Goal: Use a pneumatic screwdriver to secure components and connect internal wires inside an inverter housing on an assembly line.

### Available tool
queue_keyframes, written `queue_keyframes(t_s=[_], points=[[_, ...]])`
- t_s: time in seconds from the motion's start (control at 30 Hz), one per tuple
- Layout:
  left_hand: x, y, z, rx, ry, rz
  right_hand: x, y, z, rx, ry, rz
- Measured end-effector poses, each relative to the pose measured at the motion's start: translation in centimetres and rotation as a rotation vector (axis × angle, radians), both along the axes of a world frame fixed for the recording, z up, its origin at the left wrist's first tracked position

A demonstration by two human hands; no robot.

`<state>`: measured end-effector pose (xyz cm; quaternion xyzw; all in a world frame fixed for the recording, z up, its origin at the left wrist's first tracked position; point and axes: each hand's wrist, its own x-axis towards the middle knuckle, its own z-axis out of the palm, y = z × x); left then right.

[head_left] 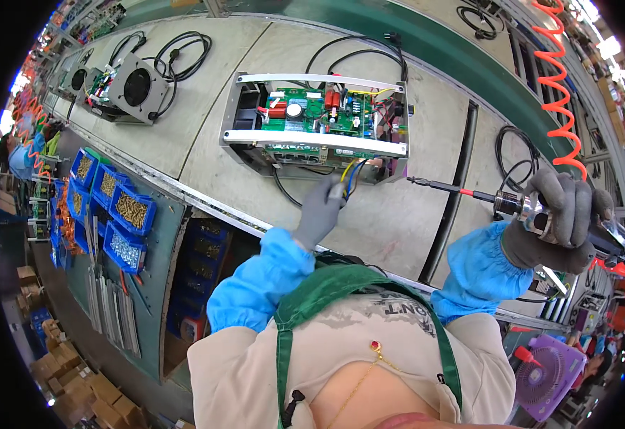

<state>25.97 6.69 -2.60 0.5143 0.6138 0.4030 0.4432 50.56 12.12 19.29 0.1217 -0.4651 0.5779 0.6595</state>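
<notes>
In front of me on the bench lies a metal-framed electrical unit, its open top showing a green circuit board. Yellow, blue and black wires come out of its near side. My left hand, in a grey glove, is closed on these wires with thumb and fingers together. My right hand, also gloved, grips a power screwdriver lying sideways. The long bit points left, its tip just right of the unit's near right corner and apart from it.
More units with black fans and coiled cables stand at the left. Blue bins of screws and several metal strips are on a side table. An orange coiled hose hangs at the right. A dark gap crosses the bench.
</notes>
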Motion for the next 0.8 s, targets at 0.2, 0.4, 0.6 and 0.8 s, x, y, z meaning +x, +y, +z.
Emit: queue_keyframes(t_s=[0.2, 0.4, 0.6, 0.8], points=[[-0.6, -1.5, 2.8, 0.648, 0.249, -0.062, 1.5, -0.4, -0.2, -0.023, 0.015, -0.107], [1.4, 0.0, 1.8, 0.212, -0.098, 0.028, 1.6, -0.3, -0.8, 0.023, -0.143, -0.108], [0.8, 1.1, 1.5, 0.073, 0.069, -0.049, 2.2, 0.3, -2.5, -0.024, -0.299, -0.192], [2.1, 1.1, 2.7, 0.119, -0.299, 0.069, 2.0, 1.3, -4.6, -0.068, -0.329, -0.12]])
